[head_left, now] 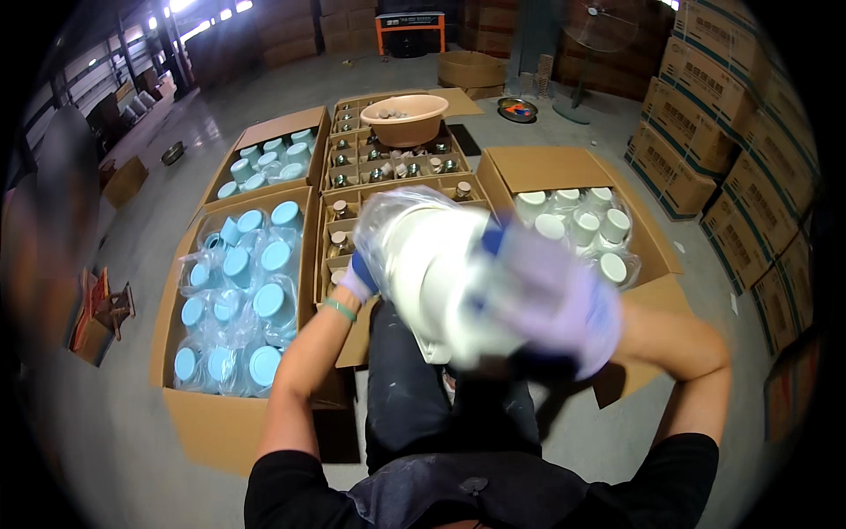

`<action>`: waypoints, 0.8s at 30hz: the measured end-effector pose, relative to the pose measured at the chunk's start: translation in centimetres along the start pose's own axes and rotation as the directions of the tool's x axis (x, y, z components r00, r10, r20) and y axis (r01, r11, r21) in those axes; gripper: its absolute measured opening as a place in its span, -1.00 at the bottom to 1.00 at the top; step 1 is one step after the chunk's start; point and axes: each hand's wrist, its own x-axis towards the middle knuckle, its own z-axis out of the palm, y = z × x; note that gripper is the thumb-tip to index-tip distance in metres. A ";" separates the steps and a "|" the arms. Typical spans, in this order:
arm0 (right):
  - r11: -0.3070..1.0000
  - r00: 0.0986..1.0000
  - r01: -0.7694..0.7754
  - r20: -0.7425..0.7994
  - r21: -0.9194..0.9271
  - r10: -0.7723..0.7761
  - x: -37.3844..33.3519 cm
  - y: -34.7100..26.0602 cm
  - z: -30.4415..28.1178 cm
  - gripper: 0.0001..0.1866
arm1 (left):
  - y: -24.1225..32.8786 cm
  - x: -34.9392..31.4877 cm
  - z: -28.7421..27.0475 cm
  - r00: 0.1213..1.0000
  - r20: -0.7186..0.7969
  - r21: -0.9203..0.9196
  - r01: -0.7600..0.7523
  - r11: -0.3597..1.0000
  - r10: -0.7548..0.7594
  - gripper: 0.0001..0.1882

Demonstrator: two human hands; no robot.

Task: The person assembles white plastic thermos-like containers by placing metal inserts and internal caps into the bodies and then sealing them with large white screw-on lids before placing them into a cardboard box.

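Over my lap is a large, pale white rounded container (425, 260), with clear plastic film (381, 220) around its far left side. Its lower end is smeared by motion, so its exact kind does not show. My left hand (359, 279), in a white and blue glove, grips the container's left side, with its fingers partly hidden behind it. My right hand (564, 304), gloved the same way, is at the container's right side. Motion blurs its fingers too much to show their grip.
Light blue lidded containers (236, 264) in plastic fill boxes at left. A divided carton (352, 189) holds glass pieces under a peach basin (405, 128). White-lidded containers (584, 227) sit in the right box. Stacked cartons (696, 123) and a standing fan (577, 84) are beyond.
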 end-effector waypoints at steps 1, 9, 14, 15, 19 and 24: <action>0.998 0.995 0.066 0.072 -0.001 -0.066 -2.5 -1.8 3.5 -0.23 | -0.1 2.1 -0.1 0.996 0.047 -0.136 0.080 0.987 -0.074 -0.53; 0.946 0.990 0.143 -0.040 0.291 -0.137 -8.5 -5.2 20.0 -0.48 | 2.4 7.7 0.5 0.873 0.328 -0.750 0.473 0.462 -0.361 -0.29; 0.775 0.774 -0.629 -0.045 0.052 0.631 -2.1 11.3 12.5 -0.41 | 10.5 7.4 6.7 0.935 0.196 -0.742 0.338 0.578 -0.295 -0.33; 0.628 0.707 -0.672 0.088 0.392 0.702 -2.4 13.6 13.2 -0.44 | 11.4 7.0 6.8 0.955 0.143 -0.720 0.281 0.634 -0.261 -0.37; -0.643 0.663 -0.305 0.642 0.702 0.385 -2.8 19.8 15.6 -0.49 | 10.8 4.8 5.1 0.943 -0.006 -0.572 0.269 0.775 -0.331 -0.46; -0.189 0.738 -0.414 0.450 0.890 0.503 -9.5 14.3 24.8 -0.43 | 11.9 3.2 5.0 0.962 -0.244 -0.067 0.107 0.992 -0.120 -0.57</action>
